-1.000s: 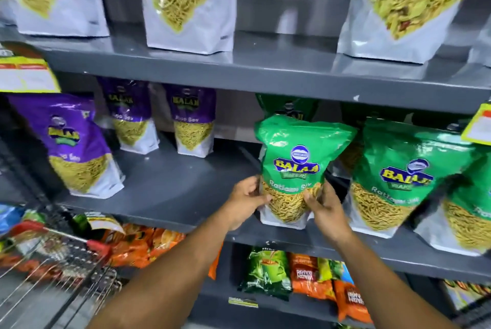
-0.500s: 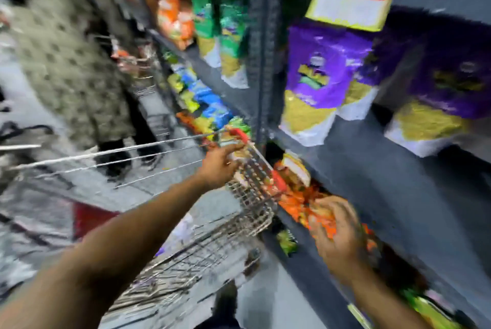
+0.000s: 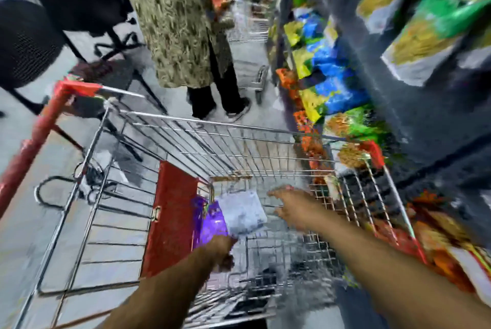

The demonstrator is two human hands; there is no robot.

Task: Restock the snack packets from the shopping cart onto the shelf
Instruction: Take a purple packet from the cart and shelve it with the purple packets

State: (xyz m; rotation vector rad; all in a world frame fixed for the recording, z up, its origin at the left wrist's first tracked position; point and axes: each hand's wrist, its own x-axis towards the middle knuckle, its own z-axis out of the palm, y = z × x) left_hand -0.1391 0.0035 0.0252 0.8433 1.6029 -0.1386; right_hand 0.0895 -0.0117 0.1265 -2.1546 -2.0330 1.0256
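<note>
I look down into a wire shopping cart [image 3: 239,142] with red corner guards. A purple and white snack packet [image 3: 233,215] stands inside it against a red flap [image 3: 172,217]. My left hand [image 3: 222,250] reaches into the cart and touches the packet's lower edge; motion blur hides whether its fingers grip it. My right hand [image 3: 291,207] hovers over the basket just right of the packet, fingers spread and holding nothing. The grey shelf [image 3: 430,121] runs along the right side, stocked with green, blue, yellow and orange packets.
A person in a patterned garment [image 3: 178,23] stands in the aisle just beyond the cart, next to a second wire cart [image 3: 249,33]. A black mesh chair [image 3: 29,41] is at the left. Orange packets [image 3: 435,243] fill the low shelf by my right arm.
My view has swung from the shelf down into the cart. Both hands left the green packet on the shelf and now reach into the basket near the purple packet.
</note>
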